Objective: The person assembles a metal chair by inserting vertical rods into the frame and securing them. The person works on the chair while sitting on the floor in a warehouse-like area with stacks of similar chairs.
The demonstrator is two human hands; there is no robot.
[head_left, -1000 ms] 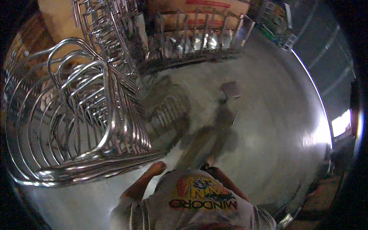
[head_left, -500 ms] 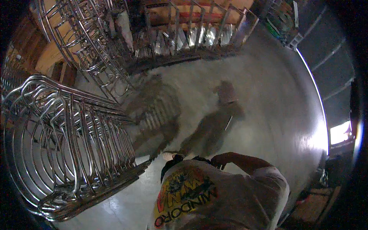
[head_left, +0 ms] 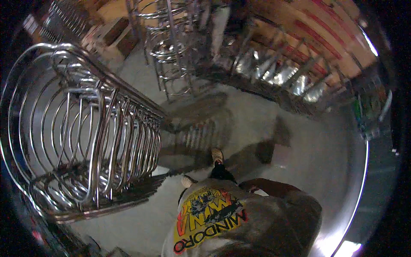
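My right hand is held in front of my waist, dark and blurred, with its fingers hard to make out. The right forearm comes in from a grey printed T-shirt. A small pale patch shows between arm and shirt; whether it is a held thing or bare floor I cannot tell. No part of my left hand shows. Nearest on the left stands a row of nested, shiny bent-tube metal frames, apart from my right hand.
Ring-shaped tube frames are stacked upright farther off. Cardboard boxes stand at the back left. Along the back, a metal rack holds shiny pieces before brown panels. My shoes are on the grey concrete floor. Green items lie at the right.
The view has turned left, so the racks and ring stacks sit farther right. One foot has stepped forward. My right hand has gone from clearer view to partly hidden by the shirt.
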